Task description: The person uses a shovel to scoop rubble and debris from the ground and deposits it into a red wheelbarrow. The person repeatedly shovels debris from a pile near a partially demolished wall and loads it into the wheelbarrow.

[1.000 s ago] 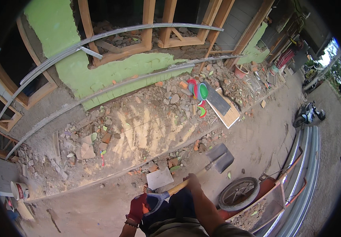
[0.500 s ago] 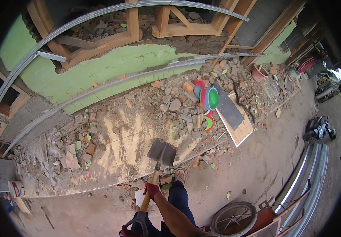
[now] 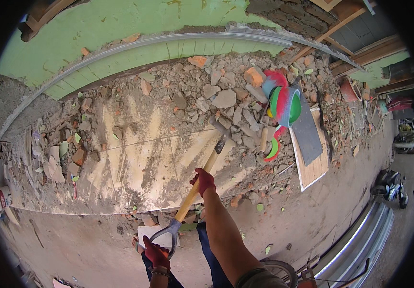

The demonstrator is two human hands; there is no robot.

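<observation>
A shovel with a yellow wooden shaft slants across the tiled floor. My right hand, in a dark red glove, is closed round the shaft at its middle. At the dark D-shaped handle my left hand, also gloved, is closed on the grip. The blade end is at the edge of the broken brick and stone rubble, its tip partly hidden among the pieces. Dusty pale tiles lie to the left of the shaft.
Beyond the rubble runs a green wall with a metal channel along it. Colourful basins and a grey board rest on the right of the heap. A wheelbarrow wheel, metal sheets and a motorbike are at the right.
The shovel has gone forward and right, its blade from bare tile to the rubble's edge. Both hands have moved forward with it, and my view has tilted lower.
</observation>
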